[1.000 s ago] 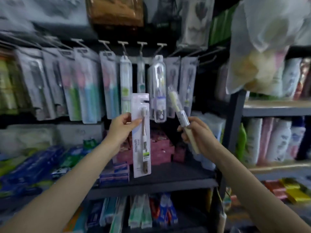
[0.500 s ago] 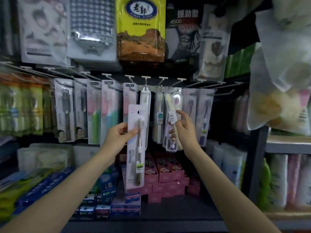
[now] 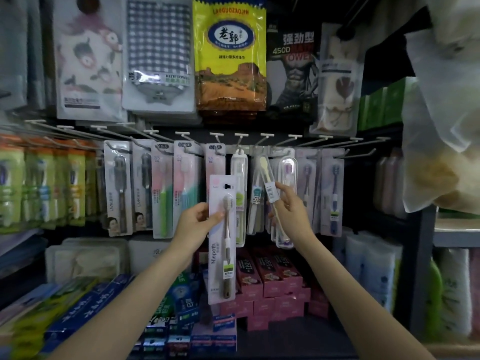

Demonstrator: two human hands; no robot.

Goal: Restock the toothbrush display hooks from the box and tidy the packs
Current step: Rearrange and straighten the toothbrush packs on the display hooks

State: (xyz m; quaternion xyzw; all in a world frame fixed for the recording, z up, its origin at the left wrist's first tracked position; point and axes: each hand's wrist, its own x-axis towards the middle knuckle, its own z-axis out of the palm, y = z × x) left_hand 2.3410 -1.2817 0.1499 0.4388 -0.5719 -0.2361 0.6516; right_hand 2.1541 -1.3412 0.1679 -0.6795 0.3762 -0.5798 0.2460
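The left hand (image 3: pixel 193 223) pinches a pink carded toothbrush pack (image 3: pixel 222 240) by its left edge, thumb on the front, fingers behind; the grip is clamped on the card. The pack hangs upright at the centre of the frame, in front of the hooked packs and the pink boxes (image 3: pixel 270 279) on the shelf below, its top hole free of any hook.

The right hand (image 3: pixel 292 207), just right of centre, pinches a slim clear pack with a cream toothbrush (image 3: pixel 270 185), fingers curled round its middle near the white label. This pack tilts, head up and to the left, its top close under the hook rail (image 3: pixel 241 137). Whether it touches a hook I cannot tell.

The rail runs across the middle of the frame, white-tipped hooks pointing outward. Toothbrush packs hang from it side by side: grey ones (image 3: pixel 118 188) at left, pink and green ones (image 3: pixel 162 193), a clear case (image 3: pixel 287 198) behind the right hand, purple ones (image 3: pixel 332 190) at right.

Above, in the upper frame, hang towel packs, among them a checked one (image 3: pixel 158 53) and a yellow one (image 3: pixel 230 53). Blue toothpaste boxes (image 3: pixel 85 307) lie at lower left. A plastic bag (image 3: pixel 441 113) hangs at upper right.
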